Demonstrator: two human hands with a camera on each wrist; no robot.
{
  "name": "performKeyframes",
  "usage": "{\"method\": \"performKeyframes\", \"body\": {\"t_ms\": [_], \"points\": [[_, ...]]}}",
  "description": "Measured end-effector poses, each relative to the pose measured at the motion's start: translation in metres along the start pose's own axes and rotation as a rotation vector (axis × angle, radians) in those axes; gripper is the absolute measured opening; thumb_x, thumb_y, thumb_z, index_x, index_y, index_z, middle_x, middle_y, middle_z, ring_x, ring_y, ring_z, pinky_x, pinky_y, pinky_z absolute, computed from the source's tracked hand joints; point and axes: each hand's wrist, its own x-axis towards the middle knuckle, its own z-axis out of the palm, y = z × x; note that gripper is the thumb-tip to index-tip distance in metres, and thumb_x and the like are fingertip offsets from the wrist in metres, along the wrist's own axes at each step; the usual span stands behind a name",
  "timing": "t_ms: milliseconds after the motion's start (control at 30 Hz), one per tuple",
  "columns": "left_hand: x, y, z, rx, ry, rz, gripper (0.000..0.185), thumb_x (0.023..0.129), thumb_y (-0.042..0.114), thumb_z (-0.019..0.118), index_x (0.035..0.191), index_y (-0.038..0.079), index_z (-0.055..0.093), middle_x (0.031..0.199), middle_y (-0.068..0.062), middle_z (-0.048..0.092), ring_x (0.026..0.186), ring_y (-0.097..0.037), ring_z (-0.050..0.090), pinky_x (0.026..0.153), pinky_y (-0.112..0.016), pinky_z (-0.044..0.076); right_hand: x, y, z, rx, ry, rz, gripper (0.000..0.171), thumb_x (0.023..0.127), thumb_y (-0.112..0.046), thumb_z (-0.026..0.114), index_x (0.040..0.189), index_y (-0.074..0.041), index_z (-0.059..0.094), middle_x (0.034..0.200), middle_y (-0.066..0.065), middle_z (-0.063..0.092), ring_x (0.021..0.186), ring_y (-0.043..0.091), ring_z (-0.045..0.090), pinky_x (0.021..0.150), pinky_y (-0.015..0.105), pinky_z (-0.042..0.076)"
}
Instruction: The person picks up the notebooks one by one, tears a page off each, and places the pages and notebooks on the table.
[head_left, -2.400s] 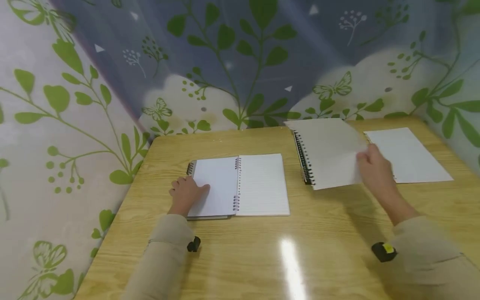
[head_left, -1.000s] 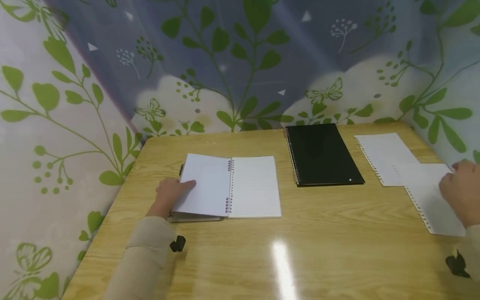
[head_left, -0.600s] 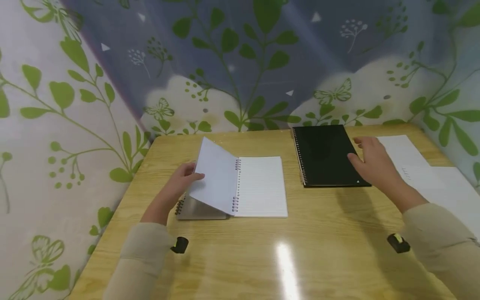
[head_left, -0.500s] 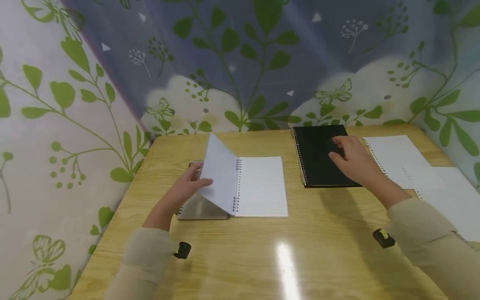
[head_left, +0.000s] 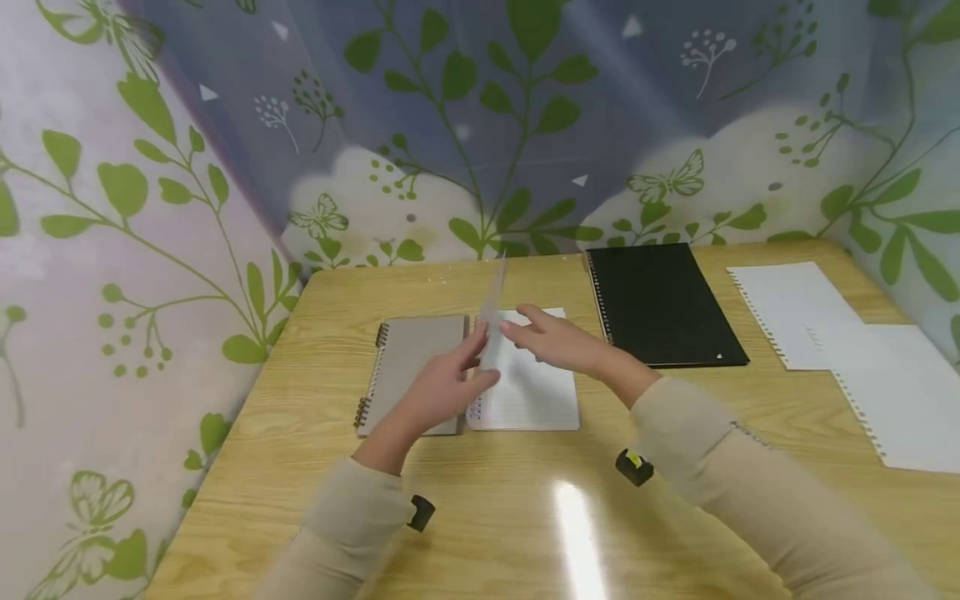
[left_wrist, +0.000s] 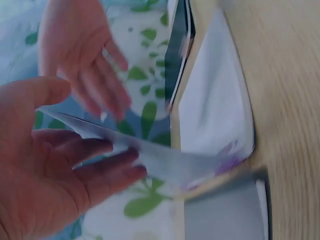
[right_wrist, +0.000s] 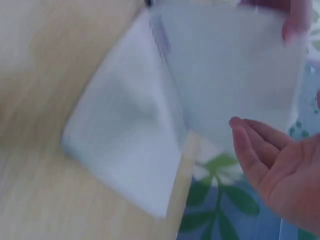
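A small spiral notebook (head_left: 536, 404) lies open at the table's middle, its lined page facing up. Its white front leaf (right_wrist: 225, 65) stands nearly upright from the coil. My left hand (head_left: 442, 387) holds that leaf between thumb and fingers; in the left wrist view the fingers (left_wrist: 107, 175) lie along its underside. My right hand (head_left: 566, 342), fingers extended and slightly bent, hovers over the lined page with its fingertips close to the raised leaf. A grey-covered spiral notebook (head_left: 416, 354) lies closed just left of the open one, partly behind my left hand.
A larger black spiral notebook (head_left: 667, 304) lies closed at the back right. Beyond it, two white sheets (head_left: 795, 312) with punched edges overlap on the wooden table (head_left: 495, 517). A leaf-patterned wall (head_left: 420, 108) borders the table's back and sides.
The left hand has swung the white leaf from lying flat to nearly upright, uncovering the grey notebook. The right hand put the black notebook and a sheet down, then came left to the leaf.
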Motion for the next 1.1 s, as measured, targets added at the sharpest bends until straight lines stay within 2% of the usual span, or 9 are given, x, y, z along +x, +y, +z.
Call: {"method": "performKeyframes", "body": {"t_ms": [100,300,433,500,567,667,733,900,1100], "points": [[0.005,0.005,0.015,0.098,-0.042,0.053,0.069,0.091,0.037,0.051,0.148,0.017,0.017,0.146,-0.01,0.037,0.128,-0.028,0.043,0.101,-0.045,0.039,0.002,-0.002,0.008,0.042,0.05,0.021,0.073,0.096,-0.047,0.037,0.148,-0.006,0.006,0.14,0.021,0.042,0.124,0.034,0.047,0.099,0.048,0.041],[0.018,0.0,0.039,0.282,-0.052,0.167,0.074,0.087,0.029,0.06,0.147,0.01,0.022,0.15,-0.012,0.028,0.133,-0.032,0.035,0.107,-0.044,0.033,0.003,0.012,0.009,-0.112,0.227,0.102,0.058,0.093,-0.018,0.04,0.145,-0.002,0.022,0.129,0.022,0.053,0.111,0.034,0.056,0.089,0.044,0.048],[0.02,-0.009,0.048,0.384,-0.101,0.082,0.075,0.085,0.039,0.062,0.147,0.018,0.025,0.153,-0.018,0.015,0.137,-0.038,0.023,0.11,-0.048,0.026,-0.002,0.033,0.011,-0.193,0.303,0.146,0.056,0.087,-0.012,0.042,0.141,-0.001,0.031,0.115,0.02,0.06,0.09,0.028,0.061,0.074,0.038,0.05],[0.021,-0.015,0.053,0.428,-0.133,0.02,0.075,0.084,0.043,0.062,0.146,0.022,0.026,0.152,-0.024,0.012,0.138,-0.04,0.02,0.109,-0.049,0.026,-0.003,0.046,0.016,-0.239,0.334,0.139,0.054,0.085,-0.009,0.045,0.137,0.002,0.035,0.112,0.02,0.061,0.088,0.028,0.06,0.08,0.04,0.049],[0.022,-0.02,0.056,0.464,-0.166,-0.029,0.073,0.084,0.046,0.062,0.145,0.026,0.029,0.151,-0.026,0.009,0.139,-0.039,0.016,0.11,-0.049,0.026,-0.002,0.06,0.022,-0.275,0.351,0.142,0.058,0.084,-0.006,0.047,0.138,0.006,0.03,0.125,0.025,0.053,0.107,0.034,0.056,0.096,0.048,0.042],[0.024,-0.022,0.059,0.546,-0.193,-0.038,0.066,0.084,0.047,0.061,0.142,0.028,0.035,0.15,-0.027,0.014,0.14,-0.038,0.016,0.109,-0.049,0.027,0.0,0.077,0.031,-0.318,0.367,0.138,0.064,0.083,-0.002,0.05,0.14,0.01,0.023,0.135,0.032,0.039,0.121,0.042,0.044,0.105,0.054,0.03],[0.024,-0.021,0.059,0.587,-0.197,-0.037,0.062,0.084,0.047,0.061,0.14,0.03,0.039,0.15,-0.026,0.018,0.139,-0.037,0.019,0.109,-0.05,0.027,0.001,0.084,0.036,-0.349,0.369,0.15,0.064,0.085,-0.004,0.051,0.141,0.008,0.023,0.134,0.033,0.037,0.12,0.044,0.044,0.1,0.053,0.036],[0.026,-0.019,0.055,0.629,-0.182,-0.079,0.06,0.082,0.045,0.064,0.137,0.031,0.044,0.149,-0.022,0.024,0.137,-0.038,0.025,0.106,-0.05,0.031,0.006,0.09,0.045,-0.47,0.367,0.139,0.046,0.089,-0.014,0.054,0.133,-0.002,0.047,0.119,0.024,0.047,0.104,0.035,0.052,0.087,0.048,0.046],[0.029,-0.022,0.052,0.606,-0.169,-0.088,0.06,0.08,0.044,0.067,0.135,0.031,0.047,0.148,-0.022,0.027,0.135,-0.04,0.027,0.103,-0.053,0.034,0.009,0.089,0.045,-0.471,0.348,0.158,0.045,0.091,-0.019,0.053,0.134,-0.007,0.047,0.121,0.021,0.046,0.104,0.032,0.051,0.085,0.047,0.047]]}}
